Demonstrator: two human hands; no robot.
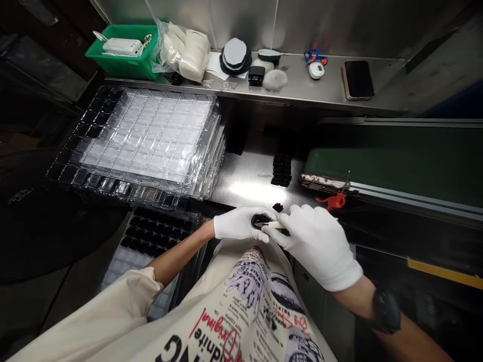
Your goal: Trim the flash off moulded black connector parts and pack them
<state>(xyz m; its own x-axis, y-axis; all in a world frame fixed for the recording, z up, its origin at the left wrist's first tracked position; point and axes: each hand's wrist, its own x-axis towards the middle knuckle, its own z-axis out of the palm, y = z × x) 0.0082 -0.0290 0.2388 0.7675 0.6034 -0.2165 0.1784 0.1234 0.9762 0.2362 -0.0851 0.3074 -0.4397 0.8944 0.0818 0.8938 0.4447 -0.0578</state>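
Observation:
Both hands wear white gloves and meet close to my body at the bench's front edge. My left hand is closed around a small black part, which the fingers partly hide. In my right hand is a small knife with a cream handle. Its thin metal tip reaches across to the black part; whether it touches cannot be made out. Just beyond the hands lies a loose black piece. Farther off, several black pieces form a stacked row on the steel bench.
Stacked clear plastic trays stand at left, with another tray of black parts lower down. A green conveyor belt runs at right, an orange-red tool by its edge. The back shelf holds a green bin and a phone.

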